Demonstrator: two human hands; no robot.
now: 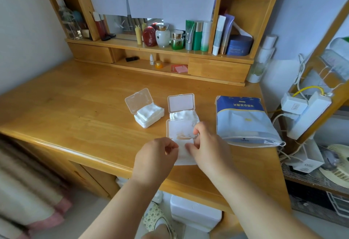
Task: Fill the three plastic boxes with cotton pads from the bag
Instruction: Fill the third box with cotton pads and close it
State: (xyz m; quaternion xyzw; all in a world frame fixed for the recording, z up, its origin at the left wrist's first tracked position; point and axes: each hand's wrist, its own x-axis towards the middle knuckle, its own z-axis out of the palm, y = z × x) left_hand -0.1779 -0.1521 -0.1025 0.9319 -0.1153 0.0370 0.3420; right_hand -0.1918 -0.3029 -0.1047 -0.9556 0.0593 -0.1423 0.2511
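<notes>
Left hand: the left hand (156,156) has its fingers curled, pinching the near left edge of the clear plastic box with an open lid (182,140) at the bench's front middle.
Right hand: the right hand (206,144) pinches the same box at its right side, thumb near the lid's corner.
Held box: white cotton pads show inside; its raised lid stands toward the back.
Left box: a second clear plastic box heaped with white cotton pads (148,115) sits open, well left of the hands.
Middle box: a third clear box with cotton pads (183,112) stands open just behind the held one.
Bag: the blue and white plastic bag of cotton pads (245,123) lies flat to the right, its mouth toward the bench's front edge.
Writing: white Chinese characters on the bag's blue band, upside down, too small to read.
Bench: a light wooden bench (75,110) carries all of these.
</notes>
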